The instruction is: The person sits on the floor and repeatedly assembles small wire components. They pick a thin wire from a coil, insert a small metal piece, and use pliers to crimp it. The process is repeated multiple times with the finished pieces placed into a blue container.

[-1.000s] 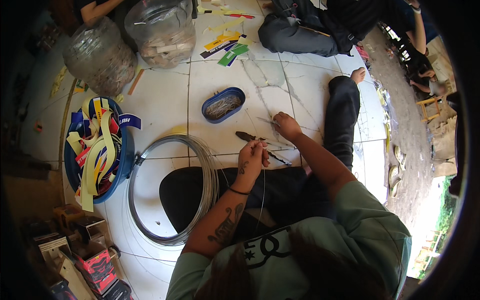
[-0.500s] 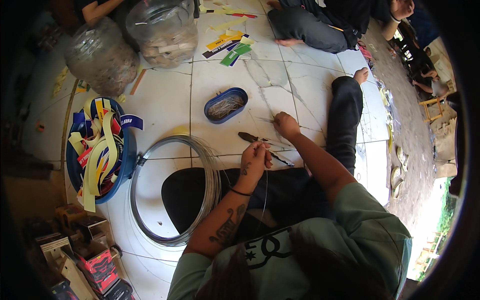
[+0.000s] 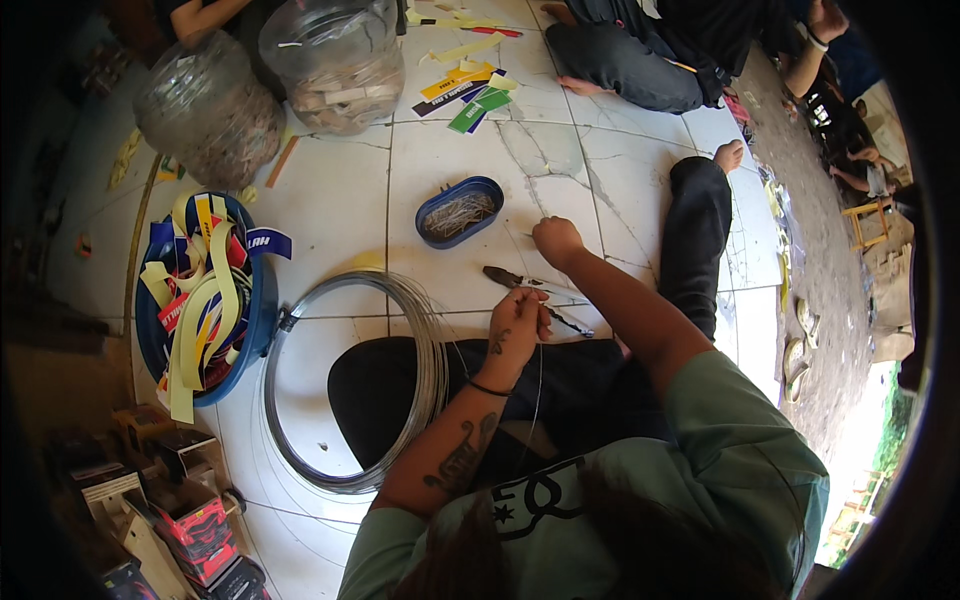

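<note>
My left hand [image 3: 520,318] is closed in a pinch on a thin wire [image 3: 541,385], which hangs down over my lap. Right beside it a pair of pliers [image 3: 508,277] lies on the tiles, partly hidden by that hand. Farther out, my right hand [image 3: 557,243] is closed, with a thin tip showing at its left side; what it holds is too small to make out. Just left of my right hand stands a blue oval container [image 3: 458,239] with many short wire pieces [image 3: 460,212]. A large coil of wire [image 3: 283,400] rests at my left knee.
At the left, a blue tub [image 3: 262,310] overflows with coloured paper strips. Two clear plastic containers [image 3: 325,65] stand at the far left. Printed strips [image 3: 465,90] lie on the tiled floor ahead. Another person's leg [image 3: 625,65] is at the far side; boxes [image 3: 195,525] sit lower left.
My right hand has shifted slightly toward the blue container, and the thin streaks beside it show less. The left hand keeps its pinch on the wire. The whole view has shifted a little.
</note>
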Demonstrator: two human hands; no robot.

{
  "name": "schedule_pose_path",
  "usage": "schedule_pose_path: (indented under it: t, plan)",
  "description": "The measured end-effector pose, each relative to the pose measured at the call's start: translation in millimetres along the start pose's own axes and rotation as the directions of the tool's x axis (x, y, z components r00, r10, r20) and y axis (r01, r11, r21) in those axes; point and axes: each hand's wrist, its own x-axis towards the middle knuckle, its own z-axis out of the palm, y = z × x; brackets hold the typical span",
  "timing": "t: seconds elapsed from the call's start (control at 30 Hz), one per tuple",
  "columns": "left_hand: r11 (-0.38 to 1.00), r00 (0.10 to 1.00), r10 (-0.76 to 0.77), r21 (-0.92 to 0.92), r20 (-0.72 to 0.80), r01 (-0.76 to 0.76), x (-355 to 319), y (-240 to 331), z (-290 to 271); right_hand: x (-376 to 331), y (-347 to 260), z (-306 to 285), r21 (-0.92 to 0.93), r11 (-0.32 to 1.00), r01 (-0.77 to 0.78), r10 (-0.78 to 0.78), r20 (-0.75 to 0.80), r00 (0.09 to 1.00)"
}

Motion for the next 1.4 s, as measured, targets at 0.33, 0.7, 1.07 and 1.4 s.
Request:
schedule_pose_path:
  t: [0.33,0.7,1.07,1.4]
  plan:
    - [0.996,0.998,-0.06,-0.066,0.008,0.061,6.0,-14.6,-3.8,21.7,26.0,-4.5,0.157,0.988,-0.011,-0.007,0.119,0.993]
    - [0.995,0.998,-0.064,0.075,0.008,0.063,11.6,-27.1,1.2,63.7,44.3,-83.5,0.348,0.908,0.233,-0.254,0.015,0.967]
    - [0.995,0.995,-0.096,0.038,-0.005,0.096,10.8,-22.6,4.3,93.5,-69.6,-118.4,-0.023,0.877,0.481,-0.479,0.049,0.876]
    - [0.996,0.997,-0.083,0.032,0.009,0.083,10.8,-27.8,2.1,67.1,35.2,-86.9,0.207,0.968,0.141,-0.119,-0.118,0.986]
